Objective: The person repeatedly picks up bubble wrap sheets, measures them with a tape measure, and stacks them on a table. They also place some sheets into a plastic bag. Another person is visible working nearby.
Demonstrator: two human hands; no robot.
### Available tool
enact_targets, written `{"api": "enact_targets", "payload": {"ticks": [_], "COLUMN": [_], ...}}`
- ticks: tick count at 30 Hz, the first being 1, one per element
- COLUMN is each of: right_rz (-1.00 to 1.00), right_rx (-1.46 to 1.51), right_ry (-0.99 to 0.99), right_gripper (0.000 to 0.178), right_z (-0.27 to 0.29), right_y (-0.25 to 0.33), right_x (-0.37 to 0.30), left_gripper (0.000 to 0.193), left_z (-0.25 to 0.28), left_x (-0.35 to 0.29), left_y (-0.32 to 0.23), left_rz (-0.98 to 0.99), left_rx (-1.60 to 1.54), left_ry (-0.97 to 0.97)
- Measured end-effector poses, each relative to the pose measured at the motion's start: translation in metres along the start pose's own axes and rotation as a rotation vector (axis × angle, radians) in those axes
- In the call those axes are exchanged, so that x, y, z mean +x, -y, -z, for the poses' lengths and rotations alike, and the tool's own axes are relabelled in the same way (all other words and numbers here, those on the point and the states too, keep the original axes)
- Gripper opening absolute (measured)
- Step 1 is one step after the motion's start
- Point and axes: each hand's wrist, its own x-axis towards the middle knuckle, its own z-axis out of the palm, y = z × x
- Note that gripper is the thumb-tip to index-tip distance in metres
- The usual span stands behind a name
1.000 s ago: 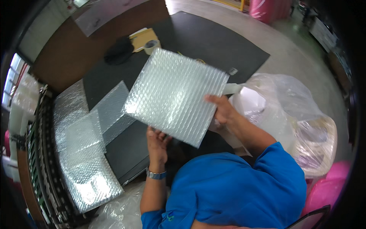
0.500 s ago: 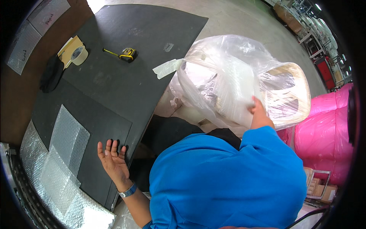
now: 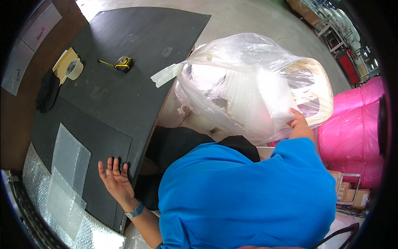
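At the black table's near edge, my left hand (image 3: 116,180) is open, palm turned up and fingers spread, with nothing in it. To the right, my right hand (image 3: 300,123) is closed on the edge of a whitish bubble wrap sheet (image 3: 273,93) at a large clear plastic bag (image 3: 248,45). Its thumb and some fingers are hidden. The bag hangs open beside the table, with more bubble wrap inside it. A strip of tape (image 3: 167,75) joins the bag's rim to the tabletop. Bubble wrap pieces (image 3: 68,166) overlap at the table's left, near my left hand.
On the black table (image 3: 137,37) lie a tape measure (image 3: 123,64), a tape roll (image 3: 74,69) and a dark cloth-like item (image 3: 47,92). A brown panel (image 3: 25,120) borders the left. Pink wrapped bundles (image 3: 350,133) and cardboard boxes (image 3: 356,198) stand at right.
My right hand has moved right with the bubble wrap sheet, which now lies more spread across the bag's opening. My left hand stays open at the table edge; the view has shifted slightly.
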Motion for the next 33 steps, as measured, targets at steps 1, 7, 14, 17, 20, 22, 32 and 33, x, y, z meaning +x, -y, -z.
{"api": "enact_targets", "payload": {"ticks": [1,7,14,17,20,22,32,33], "right_rz": [-0.069,0.411,1.204,1.05,0.845,0.912,1.718,1.644], "right_rx": [-0.28,-1.059,-1.394,-1.808,-1.847,-1.615,-1.251,-1.281], "right_ry": [-0.145,-0.971,-0.204,-0.268,-0.246,-0.253,-0.552,-0.309], "right_gripper": [0.067,0.071,0.056,0.05,0.042,0.035,0.043,0.044], "right_z": [0.001,-0.098,-0.275,-0.328,-0.346,-0.355,-0.384,-0.382], "right_y": [0.0,0.029,0.052,0.035,0.046,0.072,0.124,0.123], "right_x": [0.004,-0.016,-0.012,-0.064,-0.023,0.003,-0.1,-0.096], "left_gripper": [0.038,0.039,0.038,0.038,0.037,0.038,0.041,0.042], "left_z": [0.0,-0.002,-0.007,-0.009,-0.009,-0.009,-0.014,-0.017], "left_x": [0.0,-0.002,-0.001,-0.002,0.0,0.0,-0.005,-0.005], "left_y": [0.0,0.001,0.001,0.0,-0.001,-0.002,-0.003,-0.004], "left_rz": [0.001,-0.018,-0.003,-0.01,-0.003,0.012,0.011,0.014], "left_rx": [-0.005,-0.012,0.04,0.071,0.055,0.058,0.05,0.039], "left_ry": [0.007,-0.022,-0.083,-0.12,-0.128,-0.135,-0.138,-0.138]}}
